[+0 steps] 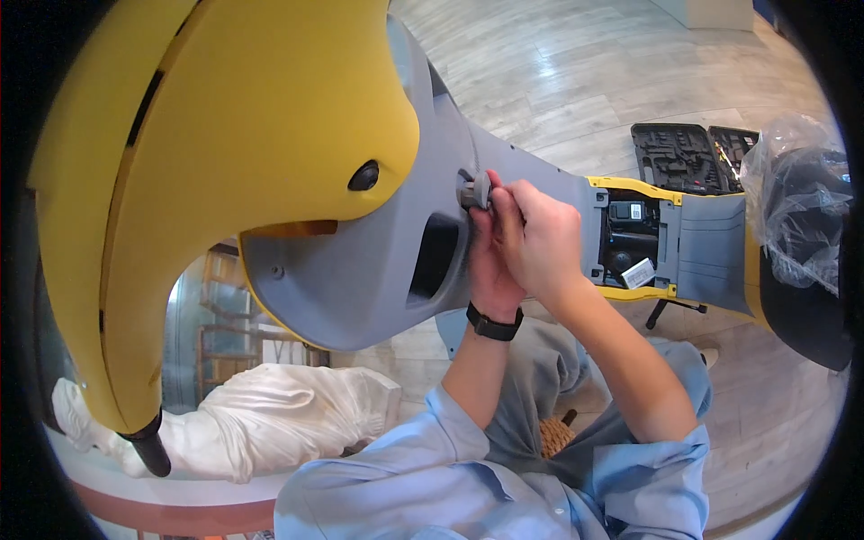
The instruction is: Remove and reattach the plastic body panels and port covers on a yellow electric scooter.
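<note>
A small grey hook-like piece [477, 192] sits against the grey inner panel [360, 265] of a yellow and grey scooter. My left hand [493, 261], with a black band on its wrist, is closed, its fingertips pinching that piece from below. Close against it, my right hand [547, 236] is curled with its thumb and fingers at the same piece; its fingertips are partly hidden. Just left of my hands a dark pocket [436, 258] opens in the panel. A round black key lock or plug [364, 175] sits in the yellow front cover [270, 117].
On the right, the scooter's open compartment [634, 238] shows black parts and wiring. Behind it lies an open tool case [675, 157] on the wood-look floor [558, 63]. Clear plastic wrap [801, 198] covers the seat [801, 315]. A white statue [270, 414] lies lower left.
</note>
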A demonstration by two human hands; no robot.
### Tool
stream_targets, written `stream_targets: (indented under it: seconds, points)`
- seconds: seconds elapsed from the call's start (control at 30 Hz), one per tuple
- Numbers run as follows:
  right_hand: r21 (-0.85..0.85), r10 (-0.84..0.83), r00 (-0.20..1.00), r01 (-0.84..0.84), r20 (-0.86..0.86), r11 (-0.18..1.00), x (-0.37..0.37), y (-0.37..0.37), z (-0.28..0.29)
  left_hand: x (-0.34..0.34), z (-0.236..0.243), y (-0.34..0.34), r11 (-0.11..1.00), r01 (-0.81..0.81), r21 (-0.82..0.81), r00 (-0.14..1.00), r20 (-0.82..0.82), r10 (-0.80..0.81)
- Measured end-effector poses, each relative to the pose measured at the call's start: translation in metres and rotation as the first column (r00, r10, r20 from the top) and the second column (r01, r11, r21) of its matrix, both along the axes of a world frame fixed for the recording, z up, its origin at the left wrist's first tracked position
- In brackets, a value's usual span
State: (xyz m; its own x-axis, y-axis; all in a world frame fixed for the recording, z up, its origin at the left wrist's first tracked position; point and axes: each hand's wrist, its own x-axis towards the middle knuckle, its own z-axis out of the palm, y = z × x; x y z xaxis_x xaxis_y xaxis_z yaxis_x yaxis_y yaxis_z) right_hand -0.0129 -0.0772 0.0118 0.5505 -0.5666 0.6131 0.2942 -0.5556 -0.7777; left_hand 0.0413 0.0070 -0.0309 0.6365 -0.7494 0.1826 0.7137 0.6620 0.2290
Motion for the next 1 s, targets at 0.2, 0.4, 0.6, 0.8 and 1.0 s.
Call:
stream_targets:
  seconds: [0.2,0.4,0.6,0.8,1.0]
  points:
    - [0.120,0.092,0.970,-0.066,-0.224,0.991,0.002,-0.013,-0.011,-0.012,0.003,0.000,0.986,-0.101,0.133,0.989,0.125,0.085]
    - [0.356,-0.021,0.973,0.104,-0.231,0.929,-0.013,-0.058,-0.078,-0.063,0.003,0.057,0.726,-0.124,0.676,0.944,0.306,-0.124]
    - [0.655,0.328,0.924,-0.126,-0.195,0.745,-0.072,-0.085,-0.070,-0.049,0.030,0.217,0.260,-0.527,0.809,0.439,0.522,-0.731]
    - [0.886,0.416,0.908,-0.228,0.044,0.403,-0.198,-0.074,-0.087,0.034,-0.041,0.312,-0.031,-0.797,0.604,0.114,0.100,-0.989]
    - [0.598,0.099,0.886,0.220,-0.453,0.771,-0.369,-0.036,-0.043,0.052,-0.143,0.345,-0.101,-0.647,0.756,0.027,-0.110,-0.994]
